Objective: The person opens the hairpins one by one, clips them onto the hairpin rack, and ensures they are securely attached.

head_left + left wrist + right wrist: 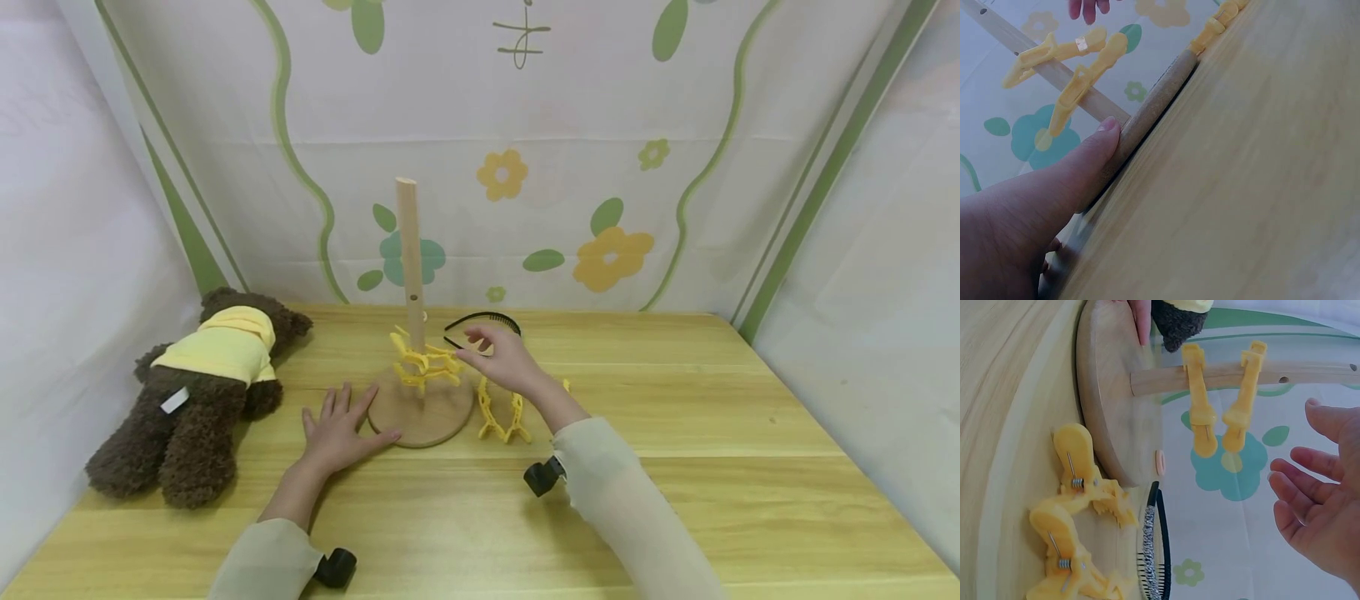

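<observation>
A wooden post (409, 250) stands upright on a round wooden base (427, 429). Two yellow spring clips, an upper clip (1244, 403) and a lower clip (1199, 403), grip the post one above the other, with their handle ends sticking out sideways. My left hand (341, 433) lies spread at the base's left side, thumb on its rim. To the right of the clipped post, my right hand (506, 360) hovers with loosely bent fingers and holds nothing. More yellow spring clips (517, 412) sit on the table below that hand; the right wrist view shows their metal springs.
Behind the right hand lies a black headband (498, 315) with comb teeth. A brown teddy bear (161, 425) in a yellow top lies at the left. The wooden table (450, 525) ends at a flower-printed cloth (570, 108) at the back.
</observation>
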